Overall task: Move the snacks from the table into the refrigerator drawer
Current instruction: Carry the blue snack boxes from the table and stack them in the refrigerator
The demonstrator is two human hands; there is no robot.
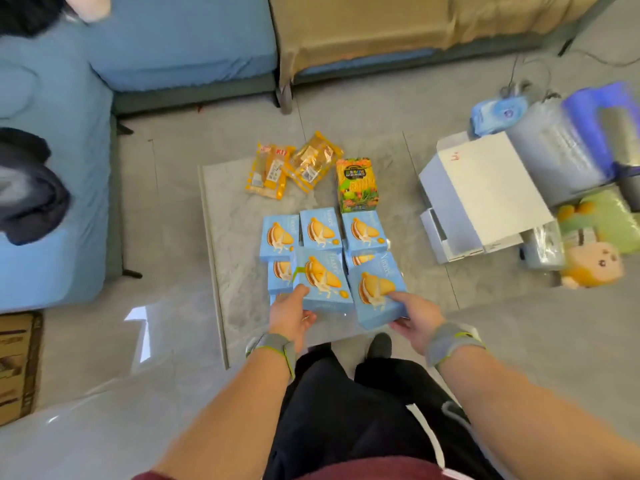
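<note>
Your left hand (290, 315) grips the near edge of one blue box (320, 280): thumb on top, fingers curled under. Your right hand (414, 318) holds a second blue box (375, 289) the same way, thumb on the printed face, fingers beneath the near-right corner. Both boxes are face up w/ the long axis running away from you, far ends leaning slightly left. The right one is tilted more. They sit side by side, just above the rest of the blue boxes (320, 228), which lie in rows on the marble table (221, 237), some partly hidden. Beyond those are a green box (358, 183) and two orange packets (289, 168) at the far end. A white unit (485, 192) and a plush toy (590, 266) are on the floor to the right.
</note>
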